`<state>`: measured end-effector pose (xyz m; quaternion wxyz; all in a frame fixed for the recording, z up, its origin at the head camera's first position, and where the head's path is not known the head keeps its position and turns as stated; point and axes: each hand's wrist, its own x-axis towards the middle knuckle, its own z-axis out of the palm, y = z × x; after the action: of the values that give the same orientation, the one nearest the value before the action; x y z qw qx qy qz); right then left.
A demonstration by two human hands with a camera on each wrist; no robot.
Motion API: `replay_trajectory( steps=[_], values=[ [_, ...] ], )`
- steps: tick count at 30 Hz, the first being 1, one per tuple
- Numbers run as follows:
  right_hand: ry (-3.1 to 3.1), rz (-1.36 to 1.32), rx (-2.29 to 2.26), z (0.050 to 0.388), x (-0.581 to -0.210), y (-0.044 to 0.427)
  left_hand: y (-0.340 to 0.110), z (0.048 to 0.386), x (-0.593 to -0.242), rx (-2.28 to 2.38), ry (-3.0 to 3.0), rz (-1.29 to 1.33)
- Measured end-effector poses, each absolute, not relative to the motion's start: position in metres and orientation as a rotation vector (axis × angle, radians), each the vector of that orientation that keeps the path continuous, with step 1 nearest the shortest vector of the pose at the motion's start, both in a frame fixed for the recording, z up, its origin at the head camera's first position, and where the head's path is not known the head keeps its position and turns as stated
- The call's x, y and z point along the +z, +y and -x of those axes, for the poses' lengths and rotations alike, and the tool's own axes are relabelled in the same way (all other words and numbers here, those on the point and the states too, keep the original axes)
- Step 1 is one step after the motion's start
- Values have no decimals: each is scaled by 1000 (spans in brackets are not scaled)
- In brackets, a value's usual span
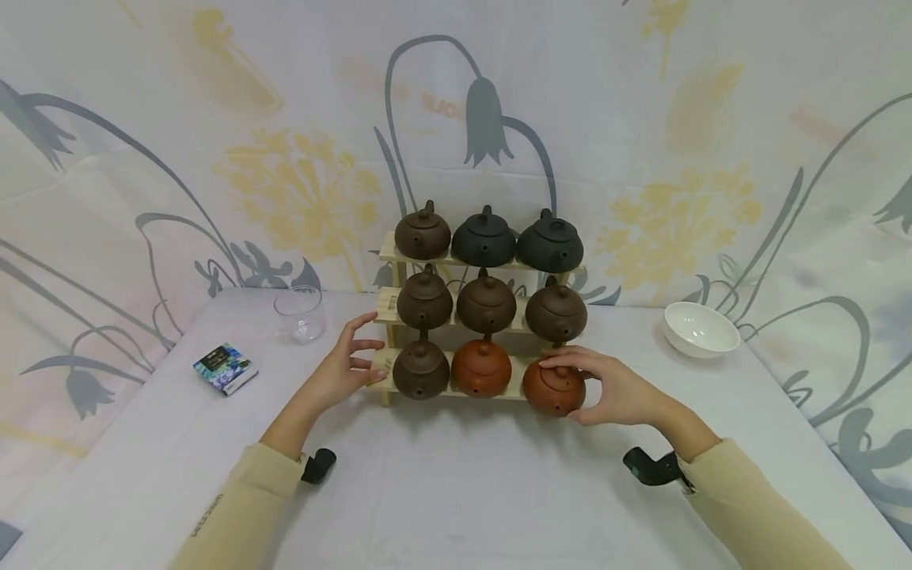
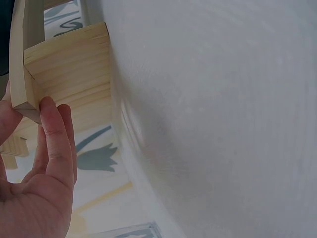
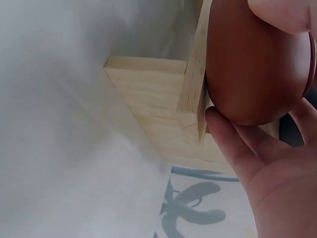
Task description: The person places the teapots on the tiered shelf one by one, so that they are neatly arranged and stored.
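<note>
A wooden three-step stand point(image 1: 388, 305) holds several small clay teapots in three rows. At the right end of its lowest step, my right hand point(image 1: 616, 388) grips an orange-red teapot point(image 1: 552, 389), thumb in front and fingers over the far side. The right wrist view shows this teapot point(image 3: 257, 69) against the step's board point(image 3: 193, 84), fingertips under its rounded side. My left hand point(image 1: 349, 364) pinches the left end of the lowest step; the left wrist view has thumb and fingers about the board's corner point(image 2: 25, 94). Beside it sit a brown teapot point(image 1: 420, 372) and another orange-red teapot point(image 1: 481, 370).
Dark teapots point(image 1: 484, 237) line the top step, and brown teapots point(image 1: 487, 303) the middle one. A clear glass cup point(image 1: 302, 321) and a small thick book point(image 1: 225, 367) lie to the left. To the right stands a white bowl point(image 1: 701, 331). Flower-patterned cloth point(image 1: 456, 103) hangs behind.
</note>
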<state>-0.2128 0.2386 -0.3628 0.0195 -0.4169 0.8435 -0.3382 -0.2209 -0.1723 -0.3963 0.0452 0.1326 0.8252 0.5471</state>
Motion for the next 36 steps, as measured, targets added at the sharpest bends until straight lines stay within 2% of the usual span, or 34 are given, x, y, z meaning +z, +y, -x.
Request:
replay_trajectory(
  steps=[9, 20, 36],
  values=[
    [2724, 1169, -1099, 207, -369, 243, -170, 221, -395, 1657, 2527, -381],
    [2715, 1083, -1377, 200, -374, 243, -171, 221, -396, 1669, 2516, -378],
    [2687, 1055, -1358, 196, -376, 253, -176, 219, -400, 1653, 2565, -407]
  ],
)
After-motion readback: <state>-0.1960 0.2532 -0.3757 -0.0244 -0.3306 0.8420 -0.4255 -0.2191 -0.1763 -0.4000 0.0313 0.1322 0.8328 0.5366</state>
